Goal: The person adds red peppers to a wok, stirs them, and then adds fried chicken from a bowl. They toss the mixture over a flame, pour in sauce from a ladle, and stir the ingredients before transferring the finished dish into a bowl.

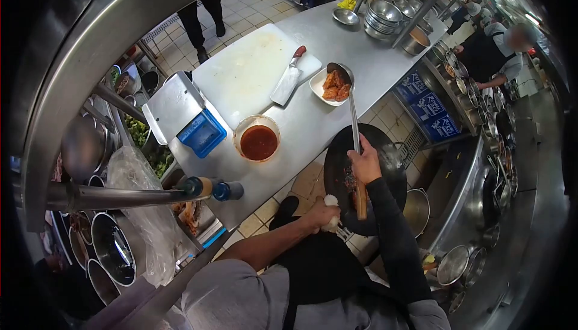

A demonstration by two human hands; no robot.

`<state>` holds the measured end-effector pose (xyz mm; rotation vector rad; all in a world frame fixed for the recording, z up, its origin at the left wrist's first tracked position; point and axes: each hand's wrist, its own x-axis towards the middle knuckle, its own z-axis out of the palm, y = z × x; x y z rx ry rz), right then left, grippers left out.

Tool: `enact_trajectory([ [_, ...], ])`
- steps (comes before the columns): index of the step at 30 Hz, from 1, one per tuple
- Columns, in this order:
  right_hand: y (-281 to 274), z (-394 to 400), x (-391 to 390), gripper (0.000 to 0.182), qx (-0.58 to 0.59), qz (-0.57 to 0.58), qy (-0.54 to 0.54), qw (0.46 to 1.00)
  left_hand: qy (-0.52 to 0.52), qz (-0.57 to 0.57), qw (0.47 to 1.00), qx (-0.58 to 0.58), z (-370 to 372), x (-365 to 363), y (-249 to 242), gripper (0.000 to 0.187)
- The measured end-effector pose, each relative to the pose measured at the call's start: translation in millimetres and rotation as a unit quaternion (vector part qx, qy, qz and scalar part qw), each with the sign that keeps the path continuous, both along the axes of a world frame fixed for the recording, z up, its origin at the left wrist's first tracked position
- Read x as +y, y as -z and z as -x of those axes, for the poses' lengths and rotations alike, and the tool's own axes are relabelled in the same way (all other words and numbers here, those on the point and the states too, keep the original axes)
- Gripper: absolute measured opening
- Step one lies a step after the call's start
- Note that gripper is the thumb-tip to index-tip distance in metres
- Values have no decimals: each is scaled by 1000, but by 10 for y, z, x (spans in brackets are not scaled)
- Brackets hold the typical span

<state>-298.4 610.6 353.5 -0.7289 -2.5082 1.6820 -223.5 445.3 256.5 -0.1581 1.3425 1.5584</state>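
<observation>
My left hand is closed around a bunched white cloth at the near-left edge of a dark wok; the grip on the wok is partly hidden. Dark red residue clings inside the wok, which is held beside the counter. My right hand grips a long ladle with a wooden handle end, crossing above the wok. The ladle's bowl reaches over a white dish on the counter's edge. Red-sauced chunks of food fill that dish, touching or nearly touching the ladle.
On the steel counter are a tub of red sauce, a cleaver, white cutting boards, a blue container and stacked metal bowls. A co-worker stands far right; another person's legs show beyond the counter.
</observation>
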Motion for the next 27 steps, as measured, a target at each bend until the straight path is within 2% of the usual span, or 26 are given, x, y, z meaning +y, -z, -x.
enact_trajectory([
  [1, -9, -8, -10, 58, 12, -62, -5, 998, -12, 12, 1000, -6, 13, -4, -89, 70],
  [2, 75, -9, 25, 58, 11, -62, -4, 998, -11, 11, 1000, -6, 7, 12, -40, 70],
  [4, 263, -13, 102, 59, 67, -168, -20, 983, 2, -12, 1000, -7, -18, 58, 122, 71],
  [7, 293, -24, 172, 59, 71, -208, -33, 975, -1, -43, 999, -32, -54, 95, 270, 74],
  [9, 248, -36, 158, 59, 66, -202, -28, 977, -2, -45, 998, -37, -102, 138, 459, 76],
  [12, 128, -73, 112, 60, 57, -192, -22, 979, -4, -44, 998, -48, -117, 159, 458, 79],
  [17, 137, -123, 210, 61, -1, -220, -36, 975, -20, -29, 999, -37, -93, 157, 237, 84],
  [19, 155, -139, 242, 63, 28, -268, -54, 961, -29, 7, 999, -35, -87, 152, 140, 50],
  [20, 145, -145, 254, 63, 27, -268, -55, 961, -29, 7, 999, -36, -82, 144, 96, 50],
  [22, 99, -159, 271, 64, 20, -275, -64, 959, -37, 0, 999, -37, -58, 123, -6, 69],
  [23, 72, -166, 272, 64, 19, -274, -64, 959, -37, 0, 999, -37, -20, 105, -127, 69],
  [25, 12, -176, 267, 64, 19, -275, -73, 958, -8, 35, 999, -34, 66, 77, -347, 85],
  [27, -60, -202, 254, 64, 19, -277, -81, 957, -7, 34, 999, -36, 84, 76, -361, 84],
])
